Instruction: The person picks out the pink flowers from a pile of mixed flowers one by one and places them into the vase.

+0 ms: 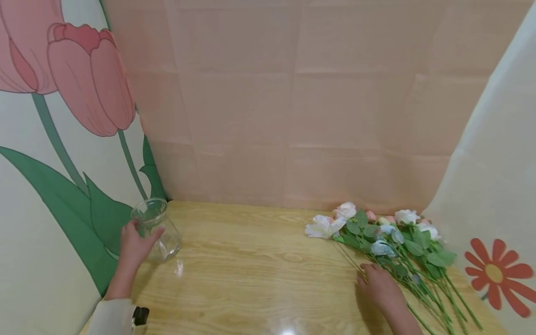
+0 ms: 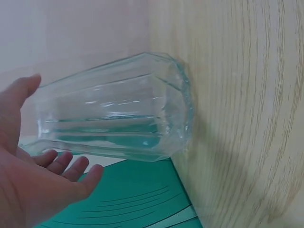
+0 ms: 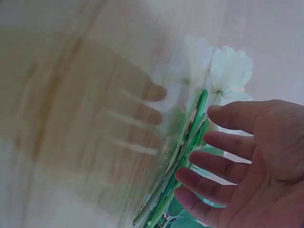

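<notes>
A clear glass vase (image 1: 165,239) with a flared rim stands upright at the left of the table. My left hand (image 1: 137,244) is beside its upper part, thumb and fingers spread apart. In the left wrist view the vase (image 2: 114,111) appears sideways, and the left hand (image 2: 33,175) has its thumb on one side and its fingers on the other; whether they touch the glass is unclear. At the right, artificial flowers (image 1: 383,249) lie in a pile. My right hand (image 1: 381,286) is by their stems, and in the right wrist view its fingers (image 3: 213,166) are extended near green stems (image 3: 166,190).
A wood-grain table (image 1: 251,270) spans the space between the vase and the flowers. Behind it hangs a pink cloth (image 1: 289,107). Cloths with a printed tulip (image 1: 90,79) and a printed red flower (image 1: 494,274) border the left and right sides.
</notes>
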A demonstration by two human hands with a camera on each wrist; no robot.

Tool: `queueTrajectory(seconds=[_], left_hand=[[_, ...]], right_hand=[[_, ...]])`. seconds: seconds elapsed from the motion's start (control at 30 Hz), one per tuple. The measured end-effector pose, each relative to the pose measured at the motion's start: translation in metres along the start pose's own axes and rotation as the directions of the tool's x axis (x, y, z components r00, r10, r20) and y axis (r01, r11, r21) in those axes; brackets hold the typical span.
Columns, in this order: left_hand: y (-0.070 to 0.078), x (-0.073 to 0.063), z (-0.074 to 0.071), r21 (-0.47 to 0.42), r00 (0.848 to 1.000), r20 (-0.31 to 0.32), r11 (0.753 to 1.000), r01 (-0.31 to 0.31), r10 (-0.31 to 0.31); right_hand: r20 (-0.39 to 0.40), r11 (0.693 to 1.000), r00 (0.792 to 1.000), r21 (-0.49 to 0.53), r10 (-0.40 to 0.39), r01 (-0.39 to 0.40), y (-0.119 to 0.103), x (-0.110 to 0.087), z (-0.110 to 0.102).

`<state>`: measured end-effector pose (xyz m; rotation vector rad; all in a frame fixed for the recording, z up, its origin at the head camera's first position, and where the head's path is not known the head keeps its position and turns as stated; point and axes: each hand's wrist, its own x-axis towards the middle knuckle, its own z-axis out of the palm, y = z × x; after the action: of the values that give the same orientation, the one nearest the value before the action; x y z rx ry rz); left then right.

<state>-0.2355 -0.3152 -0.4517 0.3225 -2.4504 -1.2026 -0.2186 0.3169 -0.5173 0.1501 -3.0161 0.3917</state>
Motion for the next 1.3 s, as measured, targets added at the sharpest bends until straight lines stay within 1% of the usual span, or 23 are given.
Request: queueTrajectory(seconds=[0.17,0.23,0.43,0.53,0.63,0.73,0.9,0.97,1.1,1.2,1.3], left_hand=[[-0.005,0.010,0.005,-0.090,1.000,-0.017,0.996,-0.014,0.013],[-0.005,0.014,0.007,-0.122,1.000,-0.018,0.992,-0.014,0.012],[-0.005,0.022,0.009,-0.180,0.999,0.026,0.983,0.038,-0.034],[-0.006,0.025,0.012,-0.188,0.998,0.029,0.980,0.059,-0.054],[-0.008,0.026,0.015,-0.206,0.997,0.014,0.976,0.072,-0.071],[-0.009,0.028,0.018,-0.241,0.997,-0.001,0.968,0.073,-0.076],[-0.011,0.029,0.022,-0.273,0.997,-0.020,0.960,0.069,-0.077],[-0.012,0.030,0.022,-0.278,0.997,-0.008,0.958,0.072,-0.078],[-0.013,0.031,0.021,-0.303,0.996,0.050,0.949,0.091,-0.080],[-0.013,0.032,0.019,-0.330,0.992,0.087,0.937,0.112,-0.087],[-0.014,0.032,0.019,-0.348,0.989,0.104,0.928,0.132,-0.102]], right_hand=[[0.002,1.000,1.000,-0.013,0.006,-0.005,0.003,0.002,0.000],[0.014,1.000,1.000,-0.016,0.007,-0.007,0.003,0.003,0.000],[0.056,1.000,0.998,-0.019,0.019,-0.018,0.005,0.006,-0.001],[0.076,1.000,0.997,-0.019,0.023,-0.021,0.006,0.006,-0.001],[0.083,1.000,0.996,-0.017,0.027,-0.025,0.006,0.007,-0.001],[0.086,1.000,0.996,-0.017,0.024,-0.022,0.006,0.007,-0.001],[0.058,1.000,0.998,-0.022,0.004,-0.003,0.005,0.008,-0.002],[0.036,1.000,0.999,-0.023,-0.008,0.009,0.004,0.008,-0.003],[-0.009,0.999,0.999,-0.028,-0.031,0.031,0.005,0.009,-0.001],[-0.017,0.999,0.999,-0.026,-0.030,0.030,0.006,0.011,0.000],[0.009,1.000,1.000,-0.018,-0.019,0.019,0.006,0.012,-0.001]])
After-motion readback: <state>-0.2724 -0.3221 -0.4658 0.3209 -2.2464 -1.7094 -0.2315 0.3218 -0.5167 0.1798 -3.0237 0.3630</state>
